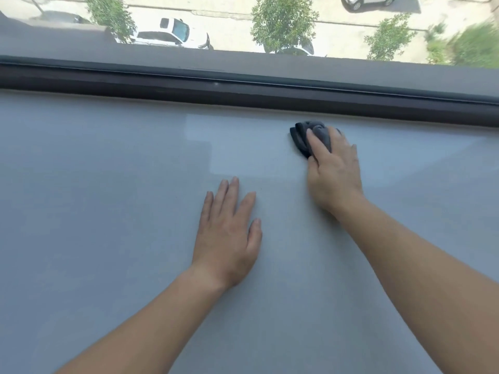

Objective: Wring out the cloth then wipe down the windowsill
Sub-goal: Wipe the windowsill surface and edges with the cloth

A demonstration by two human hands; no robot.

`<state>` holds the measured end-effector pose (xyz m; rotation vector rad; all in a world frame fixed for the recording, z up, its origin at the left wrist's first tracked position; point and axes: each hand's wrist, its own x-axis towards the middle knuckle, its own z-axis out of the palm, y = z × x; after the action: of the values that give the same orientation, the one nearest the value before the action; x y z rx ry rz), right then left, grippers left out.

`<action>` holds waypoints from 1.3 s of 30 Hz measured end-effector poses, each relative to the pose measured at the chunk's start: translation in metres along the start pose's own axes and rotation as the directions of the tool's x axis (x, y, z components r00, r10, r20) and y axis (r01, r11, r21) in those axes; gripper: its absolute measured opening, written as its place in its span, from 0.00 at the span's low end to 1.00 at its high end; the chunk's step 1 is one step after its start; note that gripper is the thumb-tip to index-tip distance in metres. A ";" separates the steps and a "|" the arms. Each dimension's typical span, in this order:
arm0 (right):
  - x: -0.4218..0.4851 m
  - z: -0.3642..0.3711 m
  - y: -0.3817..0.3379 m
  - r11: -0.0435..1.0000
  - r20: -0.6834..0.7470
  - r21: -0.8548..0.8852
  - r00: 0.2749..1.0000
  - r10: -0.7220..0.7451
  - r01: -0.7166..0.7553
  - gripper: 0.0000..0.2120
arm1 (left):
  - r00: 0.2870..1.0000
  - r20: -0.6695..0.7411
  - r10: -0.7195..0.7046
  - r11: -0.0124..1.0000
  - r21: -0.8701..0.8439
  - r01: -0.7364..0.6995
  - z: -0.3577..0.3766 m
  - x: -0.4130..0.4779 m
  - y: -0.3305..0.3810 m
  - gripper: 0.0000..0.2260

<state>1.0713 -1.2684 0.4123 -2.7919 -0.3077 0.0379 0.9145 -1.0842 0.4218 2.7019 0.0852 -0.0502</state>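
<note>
My right hand [333, 171] seems to cup the soft, bunched cloth [300, 139] from above; my left hand [229, 233] lies flat on the windowsill [108, 211].

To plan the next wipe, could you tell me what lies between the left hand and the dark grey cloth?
Only bare pale blue-grey windowsill, seen in the head view, separates the left hand from the dark grey cloth.

A dark grey cloth [301, 139] lies bunched on the pale grey-blue windowsill [108, 190], near its far edge.
</note>
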 end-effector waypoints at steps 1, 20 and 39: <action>0.002 -0.001 0.000 0.997 -0.030 0.016 0.997 0.073 -0.072 0.25 | 1.000 0.002 0.006 0.999 0.035 -0.006 0.004 -0.002 0.000 0.28; -0.124 -0.002 0.011 0.897 0.132 0.054 0.888 -0.441 0.438 0.29 | 1.000 -0.001 -0.002 0.992 0.125 0.002 0.010 -0.005 0.003 0.28; -0.121 -0.019 0.050 1.000 -0.031 0.025 0.999 0.012 -0.011 0.27 | 1.000 -0.021 -0.018 0.993 0.120 0.021 0.011 -0.005 0.004 0.30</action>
<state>0.9644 -1.3469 0.4130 -2.7670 -0.2819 0.0014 0.9095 -1.0929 0.4142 2.8222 0.1181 -0.0358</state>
